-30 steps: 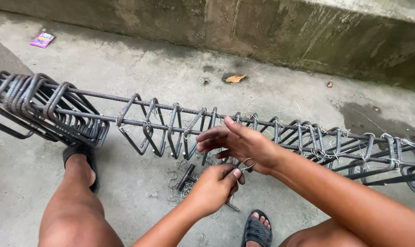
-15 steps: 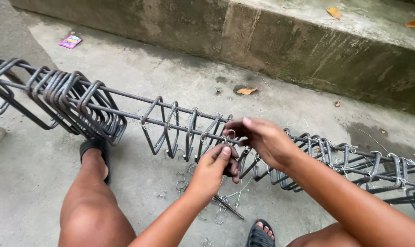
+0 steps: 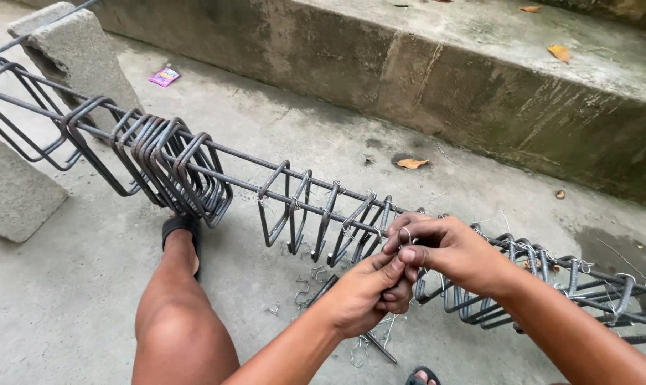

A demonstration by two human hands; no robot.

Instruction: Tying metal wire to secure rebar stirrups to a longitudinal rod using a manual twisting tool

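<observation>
Bare left knee (image 3: 177,321) at 7 o'clock, nearest the camera, its foot in a black sandal (image 3: 181,227) on the concrete floor (image 3: 66,299). Left hand (image 3: 365,296) at 6 o'clock, fingers curled, thumb and forefinger pinching a thin tie wire loop (image 3: 404,235). Right hand (image 3: 455,249) touches it from 4 o'clock, fingertips closed on the same wire, right against the rebar cage (image 3: 294,203). Loose wire ties (image 3: 305,289) lie on the floor just under the hands. The cage runs from 10 to 3 o'clock; a bunch of untied stirrups (image 3: 173,167) is stacked at 9 o'clock. Concrete block (image 3: 77,53) props the bars at 10 o'clock. Farther out, a dry leaf (image 3: 411,163) at 12, a pink wrapper (image 3: 164,76) at 11, then the concrete step (image 3: 479,85).
</observation>
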